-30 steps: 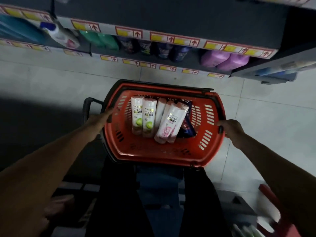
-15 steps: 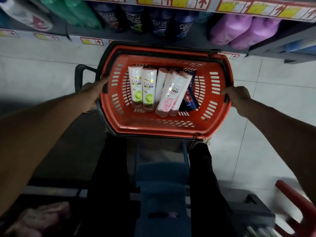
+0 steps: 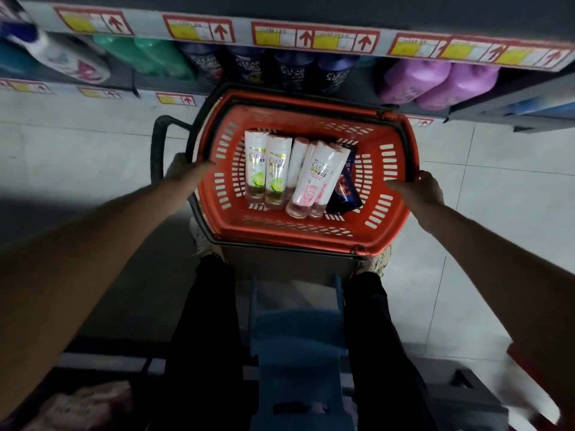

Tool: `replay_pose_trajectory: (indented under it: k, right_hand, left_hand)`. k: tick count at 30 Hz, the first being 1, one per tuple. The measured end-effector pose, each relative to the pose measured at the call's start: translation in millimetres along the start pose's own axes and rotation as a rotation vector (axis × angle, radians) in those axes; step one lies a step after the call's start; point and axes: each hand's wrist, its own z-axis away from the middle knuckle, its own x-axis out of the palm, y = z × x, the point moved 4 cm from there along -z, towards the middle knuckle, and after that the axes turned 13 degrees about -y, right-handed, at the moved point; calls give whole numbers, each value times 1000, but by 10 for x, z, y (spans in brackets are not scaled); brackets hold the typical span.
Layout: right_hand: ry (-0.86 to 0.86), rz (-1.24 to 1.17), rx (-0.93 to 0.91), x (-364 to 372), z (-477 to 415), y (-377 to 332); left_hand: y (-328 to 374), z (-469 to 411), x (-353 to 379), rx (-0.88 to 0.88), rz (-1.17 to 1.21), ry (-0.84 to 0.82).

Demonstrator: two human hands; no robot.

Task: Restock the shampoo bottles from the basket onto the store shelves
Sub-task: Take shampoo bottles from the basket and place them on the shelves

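Since a second ago the basket (image 3: 298, 236) has come forward from the open floor, and its far rim now lies just under the front of the low shelf (image 3: 146, 85). The left hand (image 3: 186, 169) grips the basket's left rim, fingers curled out of sight behind it and the thumb lying along the inner wall. The right hand (image 3: 418, 188) grips the right rim the same way, fingers wrapped over the edge. Inside, the bottles (image 3: 314, 178) lie side by side on their backs with caps toward the person: two white ones with lime labels at the left, a plain white one beside them, two white ones with pink labels leaning across the middle, and a dark blue one (image 3: 345, 191) half hidden at the right. A black handle (image 3: 157, 144) sticks out beyond the basket's left side. Straight behind the basket a row of dark bottles (image 3: 249, 65) fills the shelf, with green bottles (image 3: 155, 54) to their left, a white bottle (image 3: 71, 62) tipped over further left, and purple jugs (image 3: 435, 79) to the right. A strip of price tags (image 3: 311, 38) on the shelf above overhangs them all. A blue stool (image 3: 298, 337) stands between the person's black trouser legs, below the basket's near rim.
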Motion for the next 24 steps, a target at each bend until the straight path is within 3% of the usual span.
replay_pose_trajectory:
  k: [6,14,24]
  right_hand:
    - [178,198,-232,310,401,-67]
    - [40,284,-426,991,646,-47]
    - [-50,512,-560,1392,258,122]
  left_hand:
    - [-56,372,180,249,-333,31]
    - [-166,554,892,395,-723,-89]
    - [-295,14,1442,537,-1029,-3]
